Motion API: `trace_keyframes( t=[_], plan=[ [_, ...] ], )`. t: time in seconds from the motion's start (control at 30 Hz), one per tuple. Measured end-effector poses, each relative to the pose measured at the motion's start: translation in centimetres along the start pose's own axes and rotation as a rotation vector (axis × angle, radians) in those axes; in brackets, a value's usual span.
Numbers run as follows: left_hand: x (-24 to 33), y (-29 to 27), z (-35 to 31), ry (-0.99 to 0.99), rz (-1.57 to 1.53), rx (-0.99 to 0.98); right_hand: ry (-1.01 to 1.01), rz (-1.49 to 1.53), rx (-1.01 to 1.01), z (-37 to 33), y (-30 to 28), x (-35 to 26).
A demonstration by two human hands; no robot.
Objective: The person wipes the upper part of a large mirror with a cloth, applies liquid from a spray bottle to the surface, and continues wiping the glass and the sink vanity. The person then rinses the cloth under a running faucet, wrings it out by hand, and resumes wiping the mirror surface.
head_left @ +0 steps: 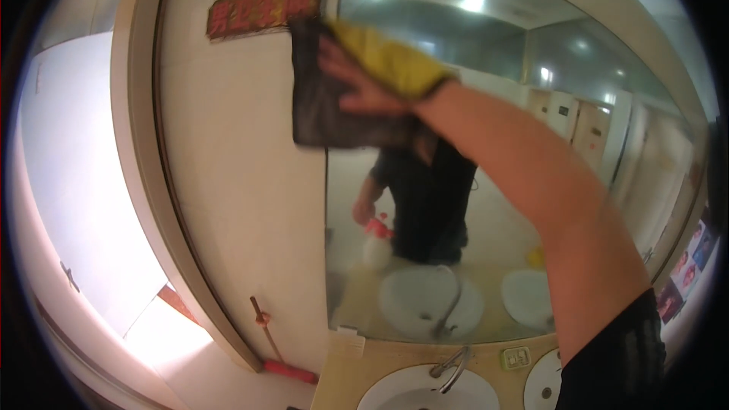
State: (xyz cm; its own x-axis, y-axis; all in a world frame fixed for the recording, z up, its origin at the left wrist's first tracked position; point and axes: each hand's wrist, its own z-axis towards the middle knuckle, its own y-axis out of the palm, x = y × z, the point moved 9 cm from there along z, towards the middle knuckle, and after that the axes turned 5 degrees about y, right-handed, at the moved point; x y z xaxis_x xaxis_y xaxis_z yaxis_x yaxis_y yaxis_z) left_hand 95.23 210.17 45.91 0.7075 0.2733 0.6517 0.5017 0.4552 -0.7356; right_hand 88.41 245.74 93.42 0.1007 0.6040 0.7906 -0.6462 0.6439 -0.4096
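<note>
My right arm reaches across from the lower right, and my right hand (361, 83) presses a two-sided cloth (315, 118) against the left edge of a large mirror (493, 281) and the wall beside it. The cloth's dark grey side lies under my fingers; its yellow side folds over the back of the hand. Motion blurs both a little. My left hand (364, 211) shows only as a reflection in the mirror, closed round a spray bottle (376, 247) with a red top and a whitish body. A red sign (262, 9) on the wall touches the cloth's upper corner.
Below the mirror runs a yellowish counter (342, 368) with a white basin (410, 395), a metal tap (452, 370) and a small square green-and-white item (516, 357). A second basin (541, 387) lies right. A red-headed long-handled tool (288, 371) leans by the door frame (144, 106).
</note>
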Motion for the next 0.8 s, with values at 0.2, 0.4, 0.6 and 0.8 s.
trace_keyframes(
  t=[0.2,0.4,0.6,0.8],
  plan=[
    [2.7,1.1,3.3,0.107,0.041,-0.038,0.457,-0.162,0.272,-2.0,-11.3,14.7],
    [1.7,2.1,3.5,0.07,0.049,-0.091,0.529,-0.306,0.538,-24.2,-18.6,24.0],
    [-1.7,2.5,1.8,0.118,0.013,-0.029,1.508,-0.464,0.632,-46.9,-26.0,32.9],
    [-3.3,1.5,1.4,0.014,-0.03,-0.008,1.153,-0.812,-0.228,-18.4,-15.6,30.1]
  ],
)
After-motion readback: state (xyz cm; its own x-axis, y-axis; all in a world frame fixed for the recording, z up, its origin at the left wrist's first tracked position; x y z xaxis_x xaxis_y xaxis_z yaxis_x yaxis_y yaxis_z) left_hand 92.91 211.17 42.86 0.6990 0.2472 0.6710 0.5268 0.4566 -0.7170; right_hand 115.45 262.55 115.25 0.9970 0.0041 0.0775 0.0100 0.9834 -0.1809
